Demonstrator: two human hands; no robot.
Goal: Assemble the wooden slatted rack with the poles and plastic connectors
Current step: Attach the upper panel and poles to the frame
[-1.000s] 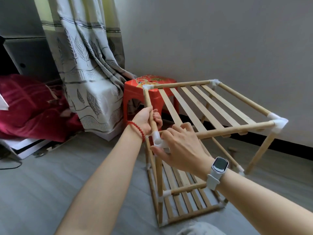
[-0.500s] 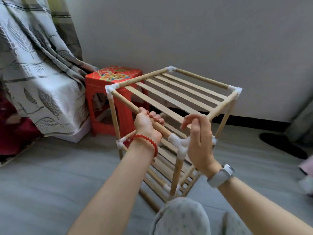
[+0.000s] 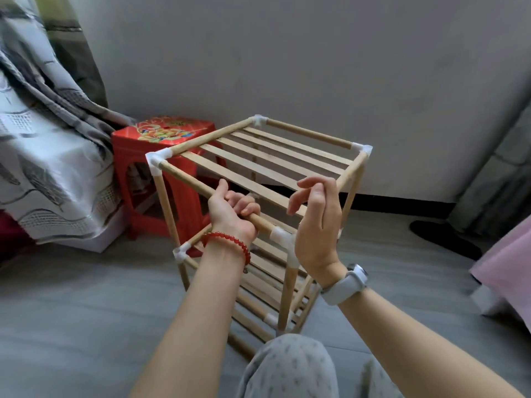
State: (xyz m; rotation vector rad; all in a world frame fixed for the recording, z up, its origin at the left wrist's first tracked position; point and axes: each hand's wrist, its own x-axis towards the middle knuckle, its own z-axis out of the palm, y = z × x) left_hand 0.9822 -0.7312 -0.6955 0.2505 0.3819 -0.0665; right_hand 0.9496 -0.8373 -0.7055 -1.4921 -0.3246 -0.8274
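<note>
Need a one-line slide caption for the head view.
Left hand grips the rack's top pole; right hand rests by the corner connector.

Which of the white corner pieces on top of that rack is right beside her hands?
The near-right top connector, between the left hand gripping the front pole and the right hand. The other three top corners stand untouched.

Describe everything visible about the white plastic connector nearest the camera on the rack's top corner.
The near corner connector is a white plastic three-way elbow, slightly glossy. It joins the front top pole, the right top pole and an upright leg below. The left hand grips the pole just beside it; the right hand rests against its right side, fingers loosely curled.
</note>
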